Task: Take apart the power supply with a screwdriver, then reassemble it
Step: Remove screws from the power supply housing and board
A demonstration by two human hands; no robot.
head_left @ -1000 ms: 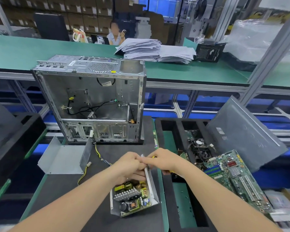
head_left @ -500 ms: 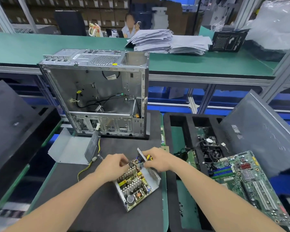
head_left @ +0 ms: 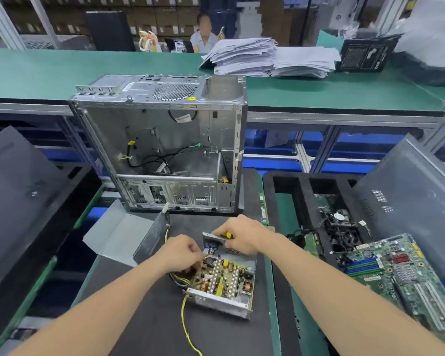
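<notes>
The opened power supply [head_left: 224, 281] lies flat on the black mat, its circuit board with coils and capacitors exposed. My left hand [head_left: 181, 253] grips its near-left corner by the cable bundle, fingers curled over the edge. My right hand [head_left: 239, 235] holds a yellow-handled screwdriver [head_left: 229, 235] at the far wall of the supply; the tip is hidden behind the metal wall. The grey metal cover [head_left: 125, 235] of the supply lies to the left on the mat. A yellow wire [head_left: 185, 327] trails from the supply toward me.
An empty computer case [head_left: 165, 140] stands open behind the supply. A motherboard [head_left: 401, 273] and a cooler fan [head_left: 342, 232] lie in the black foam tray at right, with a grey side panel [head_left: 409, 196] leaning there. A dark panel [head_left: 23, 191] sits left.
The power supply has been turned and laid flat with the board facing up. Both hands shifted with it; the right hand still holds the screwdriver at its far wall.
</notes>
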